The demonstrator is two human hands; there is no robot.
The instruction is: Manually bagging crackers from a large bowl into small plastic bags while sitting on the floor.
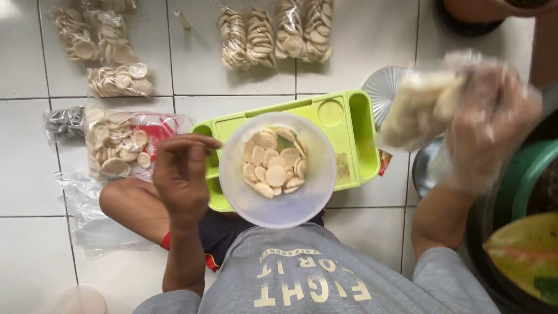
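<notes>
The right hand (494, 119), covered by a thin clear plastic glove, is closed around a bag (418, 107) of pale round crackers, holding it up at the right of the scene, above a silver lid (381, 87) and a dark pan (427, 168). The picture is blurred there, so the exact grip on the bag is hard to read. The left hand (181, 174) is bare and holds nothing; its fingers are curled loosely together, thumb and forefinger close, just left of a clear bowl (279, 171).

The bowl sits on a green tray (354, 134) in the middle, near the person's lap, and holds a loose heap of crackers (274, 163). Filled bags (273, 35) lie on the tiled floor (23, 168) at the far side, more bags (113, 55) lie far left, and one open bag (119, 142) lies left of the tray.

The held bag looks light, and its film is soft and slippery, more so against the glove. The crackers are thin, stiff and brittle, so squeezing the belly of the bag would likely snap them. The better hold is probably the gathered neck above the contents, or a cupped palm beneath. The bowl seems light and rigid, best taken by its rim.
</notes>
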